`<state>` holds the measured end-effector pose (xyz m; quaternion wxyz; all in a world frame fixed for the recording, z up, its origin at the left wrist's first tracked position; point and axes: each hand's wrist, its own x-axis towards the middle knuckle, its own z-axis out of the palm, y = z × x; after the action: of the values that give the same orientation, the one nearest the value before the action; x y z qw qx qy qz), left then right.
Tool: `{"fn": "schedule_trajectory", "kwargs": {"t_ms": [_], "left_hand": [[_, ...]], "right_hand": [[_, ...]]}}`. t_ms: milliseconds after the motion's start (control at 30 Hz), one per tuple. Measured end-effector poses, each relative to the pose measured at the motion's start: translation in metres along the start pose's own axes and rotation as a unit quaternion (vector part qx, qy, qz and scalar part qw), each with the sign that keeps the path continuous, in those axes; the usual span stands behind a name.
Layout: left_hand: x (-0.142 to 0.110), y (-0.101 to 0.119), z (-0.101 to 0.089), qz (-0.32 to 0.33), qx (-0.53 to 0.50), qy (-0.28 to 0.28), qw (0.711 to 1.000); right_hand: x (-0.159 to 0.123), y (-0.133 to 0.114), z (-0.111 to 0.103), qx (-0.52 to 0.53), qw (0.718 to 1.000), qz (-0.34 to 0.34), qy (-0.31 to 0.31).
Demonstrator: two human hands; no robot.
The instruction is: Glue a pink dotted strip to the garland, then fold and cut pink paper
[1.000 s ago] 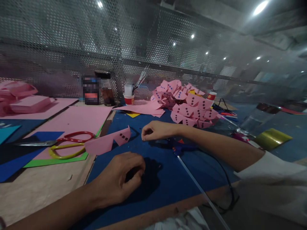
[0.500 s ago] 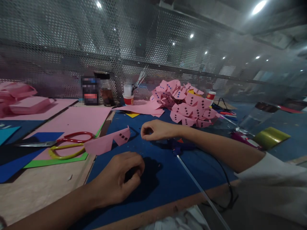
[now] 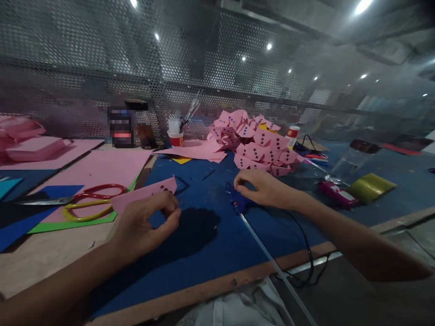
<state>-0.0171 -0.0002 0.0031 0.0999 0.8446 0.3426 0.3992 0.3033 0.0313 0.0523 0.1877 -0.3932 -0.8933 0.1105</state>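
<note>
My left hand (image 3: 144,222) hovers over the left edge of the blue mat, fingers loosely curled and a gap between thumb and fingers; nothing shows in it. Just behind it lies a folded pink paper strip (image 3: 136,196) with dark diamond marks, partly covered by the hand. My right hand (image 3: 260,186) is at the blue glue gun (image 3: 239,203), its thumb and index fingertip bent together in a ring. Whatever those fingers hold, if anything, is hidden. A long clear glue stick (image 3: 268,256) sticks out of the gun toward me.
Scissors (image 3: 91,203) with red and yellow handles lie on coloured paper at left. Behind the mat are a pile of marked pink paper pieces (image 3: 261,147) and a paper cup (image 3: 176,138). A clear jar (image 3: 350,160), gold tape roll (image 3: 373,186) and black cord (image 3: 311,253) are at right.
My right hand has moved right, from beside the glue gun to over it. My left hand has shifted left and up, now partly covering the pink strip. The view has shifted slightly.
</note>
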Motion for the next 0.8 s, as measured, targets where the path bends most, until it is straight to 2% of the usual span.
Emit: {"fn": "schedule_trajectory", "kwargs": {"t_ms": [133, 233, 333, 400, 500, 667, 800], "left_hand": [[0.010, -0.004, -0.013, -0.039, 0.041, 0.092, 0.994], [0.016, -0.017, -0.028, -0.083, 0.121, 0.106, 0.984], [0.015, -0.045, -0.045, -0.164, 0.157, 0.057, 0.972], [0.011, -0.067, -0.054, -0.192, 0.147, 0.059, 0.968], [0.006, -0.090, -0.065, -0.247, 0.145, 0.002, 0.958], [0.007, -0.090, -0.079, -0.249, 0.095, -0.077, 0.961], [0.010, -0.085, -0.089, -0.260, 0.039, -0.135, 0.955]], "right_hand": [[-0.030, 0.016, 0.002, -0.049, 0.998, 0.032, 0.002], [-0.046, 0.023, 0.008, -0.087, 0.995, 0.051, -0.007], [-0.054, 0.025, 0.015, -0.116, 0.992, 0.051, -0.022], [-0.055, 0.025, 0.019, -0.135, 0.989, 0.046, -0.028], [-0.053, 0.024, 0.025, -0.164, 0.985, 0.039, -0.027], [-0.049, 0.025, 0.035, -0.190, 0.981, 0.038, -0.013], [-0.050, 0.026, 0.038, -0.143, 0.989, 0.036, 0.007]]}}
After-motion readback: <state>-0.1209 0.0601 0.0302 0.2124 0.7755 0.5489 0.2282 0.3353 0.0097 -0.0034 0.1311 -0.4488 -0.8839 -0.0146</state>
